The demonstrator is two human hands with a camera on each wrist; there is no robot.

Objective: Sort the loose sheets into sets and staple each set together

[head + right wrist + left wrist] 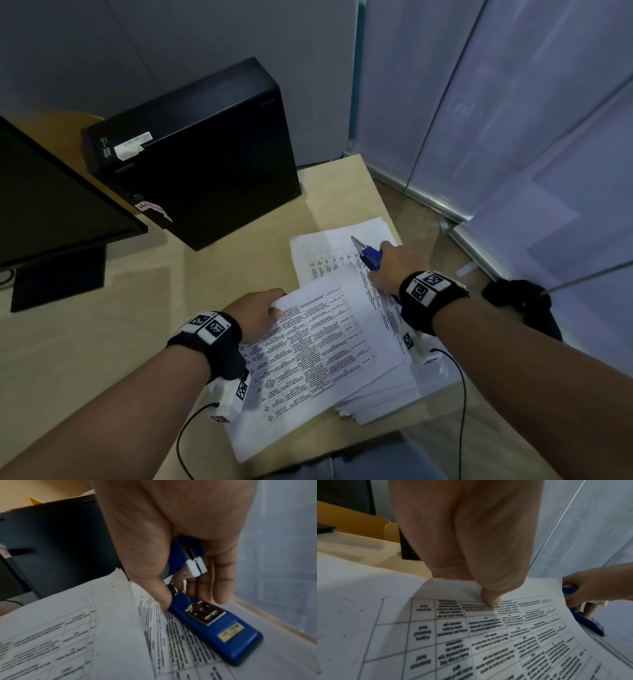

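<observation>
On the tabletop point(212, 274), a stack of printed sheets point(342, 359) lies toward 5 o'clock in the head view. The left hand point(257, 317) pinches the far-left corner of the top sheet point(471, 635) — thumb point(491, 599) pressed on the printed table, fingers curled beneath the lifted corner. At about 2 o'clock from it, the right hand point(397, 265) grips a blue stapler point(214, 626), its fingers point(221, 582) clamped around the raised upper arm while the hinged-open base rests flat on a lower sheet point(329, 253), at the stack's far-right edge. A black computer case point(205, 147) stands at 11 o'clock — a dark monitor point(51, 205) at 9.
</observation>
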